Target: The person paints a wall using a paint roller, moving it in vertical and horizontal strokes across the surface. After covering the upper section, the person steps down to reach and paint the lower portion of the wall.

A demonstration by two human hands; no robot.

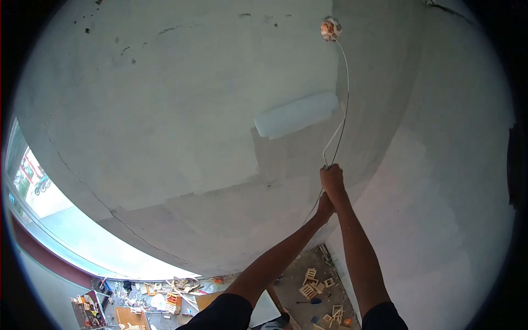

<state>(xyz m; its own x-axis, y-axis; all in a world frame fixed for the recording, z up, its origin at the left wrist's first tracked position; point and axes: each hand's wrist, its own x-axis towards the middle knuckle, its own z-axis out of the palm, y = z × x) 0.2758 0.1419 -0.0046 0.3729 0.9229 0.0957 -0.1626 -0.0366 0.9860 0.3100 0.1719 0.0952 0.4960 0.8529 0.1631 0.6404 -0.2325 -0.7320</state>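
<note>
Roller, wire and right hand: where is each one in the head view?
Roller [297, 115]: head view, middle of its pale sleeve.
Wire [348, 82]: head view, upper part of its curve.
Right hand [332, 178]: head view, back of the hand.

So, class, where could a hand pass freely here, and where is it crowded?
Free: the surface between the roller and the crack at left, and the wall beyond the right arm.
Crowded: around the right hand and left hand, near the wire; the floor, scattered with wood.

Daylight glares through the window [82, 242] at lower left, mostly blown out to white; the ceiling [165, 110] is dim and grey. Fisheye distortion bows straight edges, and black fills the corners.
</note>
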